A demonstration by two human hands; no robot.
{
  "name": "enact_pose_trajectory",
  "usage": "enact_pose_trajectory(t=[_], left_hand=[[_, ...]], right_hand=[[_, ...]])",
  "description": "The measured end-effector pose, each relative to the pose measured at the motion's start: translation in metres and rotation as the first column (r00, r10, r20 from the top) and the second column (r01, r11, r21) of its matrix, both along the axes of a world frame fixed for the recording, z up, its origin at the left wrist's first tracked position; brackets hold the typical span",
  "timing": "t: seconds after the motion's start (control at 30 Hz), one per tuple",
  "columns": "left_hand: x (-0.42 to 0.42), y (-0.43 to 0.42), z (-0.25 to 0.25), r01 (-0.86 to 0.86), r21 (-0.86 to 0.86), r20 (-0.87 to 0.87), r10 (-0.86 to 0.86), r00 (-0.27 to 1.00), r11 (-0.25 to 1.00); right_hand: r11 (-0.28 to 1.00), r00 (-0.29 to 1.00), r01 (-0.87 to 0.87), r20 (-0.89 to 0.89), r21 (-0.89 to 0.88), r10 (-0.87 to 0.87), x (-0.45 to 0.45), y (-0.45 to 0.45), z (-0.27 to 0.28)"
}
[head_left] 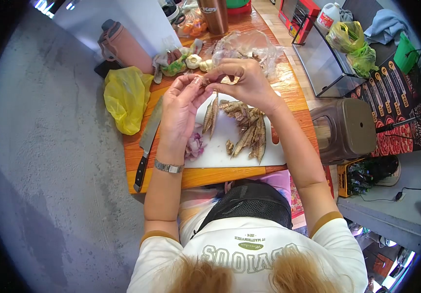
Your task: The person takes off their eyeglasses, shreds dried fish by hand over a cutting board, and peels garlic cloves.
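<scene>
My left hand [183,100] and my right hand [242,80] meet above the far edge of a white cutting board [222,134]. The fingertips of both pinch a small brown piece, mostly hidden, that looks like dried fish. Just below them are slender dried fish [210,117]; whether one reaches up into the fingers I cannot tell. More dried fish [252,134] lie in a pile on the board's right side. Chopped red onion [195,145] sits at the board's left, partly behind my left wrist. A kitchen knife [147,141] with a black handle rests left of the board.
Along the table's far side are garlic bulbs [194,61], a clear plastic bag [249,46] and a copper-coloured tumbler [214,17]. A yellow plastic bag [128,100] and a pink bottle [127,49] stand at the left, beside the wall. A brown lidded bin [349,129] stands right of the table.
</scene>
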State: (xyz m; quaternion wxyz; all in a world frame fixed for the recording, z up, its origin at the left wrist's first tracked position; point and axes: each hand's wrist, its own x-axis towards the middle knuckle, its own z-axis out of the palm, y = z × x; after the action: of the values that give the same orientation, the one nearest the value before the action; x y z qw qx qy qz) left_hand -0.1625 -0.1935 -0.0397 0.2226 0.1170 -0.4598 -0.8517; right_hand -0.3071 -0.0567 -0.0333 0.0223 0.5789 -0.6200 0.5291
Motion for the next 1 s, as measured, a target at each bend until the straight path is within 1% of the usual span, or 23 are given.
enact_pose_trajectory(t=[0.03, 0.13, 0.2, 0.23, 0.27, 0.33, 0.37, 0.4, 0.43, 0.47, 0.5, 0.53, 0.57, 0.63, 0.67, 0.77, 0.8, 0.9, 1.0], left_hand=[[0.0, -0.001, 0.0, 0.002, 0.003, -0.003, -0.002, 1.0, 1.0], [0.001, -0.003, -0.002, 0.008, 0.009, -0.009, -0.008, 1.0, 1.0], [0.004, -0.004, -0.001, -0.025, -0.046, -0.011, 0.024, 1.0, 0.999], [-0.001, -0.002, -0.001, -0.014, -0.066, -0.018, 0.013, 1.0, 0.998], [-0.002, 0.0, 0.0, -0.038, -0.103, 0.008, 0.039, 0.999, 0.994], [0.0, 0.004, 0.005, -0.046, -0.158, 0.025, 0.051, 0.998, 0.986], [0.002, 0.006, 0.007, -0.041, -0.178, 0.02, 0.045, 0.999, 0.983], [0.002, 0.001, -0.002, -0.022, -0.295, -0.013, 0.019, 1.0, 0.955], [0.001, -0.006, -0.007, -0.04, -0.296, -0.022, 0.035, 0.999, 0.954], [0.002, -0.011, -0.009, -0.059, -0.299, -0.023, 0.055, 0.998, 0.952], [0.01, -0.013, -0.011, -0.003, -0.444, -0.09, -0.041, 0.995, 0.896], [0.008, -0.026, -0.015, -0.01, -0.393, -0.039, -0.006, 0.999, 0.92], [0.001, -0.041, -0.02, -0.022, -0.348, 0.021, 0.031, 0.999, 0.937], [-0.007, -0.063, -0.033, 0.021, -0.331, -0.057, -0.043, 0.997, 0.943], [-0.013, -0.052, -0.028, 0.059, -0.313, -0.052, -0.079, 0.995, 0.948], [-0.015, -0.03, -0.004, -0.082, -0.224, 0.031, 0.092, 0.995, 0.971], [-0.016, -0.029, -0.002, -0.075, -0.22, 0.032, 0.084, 0.996, 0.973], [-0.018, -0.025, -0.007, -0.077, -0.252, -0.017, 0.075, 0.997, 0.965], [-0.017, -0.048, -0.027, -0.075, -0.25, -0.081, 0.056, 0.995, 0.965]], right_hand=[[1.0, 1.0, 0.005, -0.024, -0.006, -0.006, 0.0, -0.001, 0.0], [1.0, 1.0, 0.003, -0.002, -0.003, -0.003, 0.002, -0.001, -0.001], [1.0, 1.0, 0.022, 0.0, -0.003, -0.022, 0.002, -0.002, -0.001], [1.0, 1.0, 0.007, -0.005, -0.019, -0.008, 0.002, -0.003, -0.003], [1.0, 1.0, 0.011, -0.013, -0.028, -0.011, 0.0, -0.001, -0.005], [0.982, 0.996, -0.092, 0.005, -0.164, 0.094, -0.005, -0.008, -0.013], [0.987, 0.997, -0.077, 0.006, -0.143, 0.078, -0.007, -0.009, -0.016], [0.979, 0.996, -0.089, -0.002, -0.183, 0.09, -0.008, -0.009, -0.014], [0.982, 0.997, -0.074, -0.005, -0.175, 0.075, -0.007, -0.011, -0.013], [0.976, 0.997, -0.071, 0.005, -0.206, 0.074, -0.008, -0.015, -0.013], [0.98, 0.998, -0.057, -0.021, -0.191, 0.054, -0.006, -0.015, -0.009], [0.965, 0.988, 0.011, -0.144, -0.262, -0.05, -0.008, -0.024, -0.013], [0.983, 0.983, 0.051, -0.166, -0.179, -0.082, -0.007, -0.025, -0.009], [0.975, 0.956, 0.112, -0.246, -0.191, -0.158, -0.009, -0.025, -0.005], [0.974, 0.951, 0.15, -0.244, -0.172, -0.19, -0.01, -0.019, -0.004], [0.985, 0.965, 0.13, -0.214, -0.111, -0.152, -0.009, -0.012, 0.006], [0.985, 0.964, 0.137, -0.214, -0.107, -0.158, -0.007, -0.011, 0.008], [0.979, 0.988, 0.085, -0.111, -0.184, -0.107, -0.006, 0.005, 0.012], [0.974, 0.98, 0.136, -0.116, -0.183, -0.159, -0.002, 0.001, 0.011]])
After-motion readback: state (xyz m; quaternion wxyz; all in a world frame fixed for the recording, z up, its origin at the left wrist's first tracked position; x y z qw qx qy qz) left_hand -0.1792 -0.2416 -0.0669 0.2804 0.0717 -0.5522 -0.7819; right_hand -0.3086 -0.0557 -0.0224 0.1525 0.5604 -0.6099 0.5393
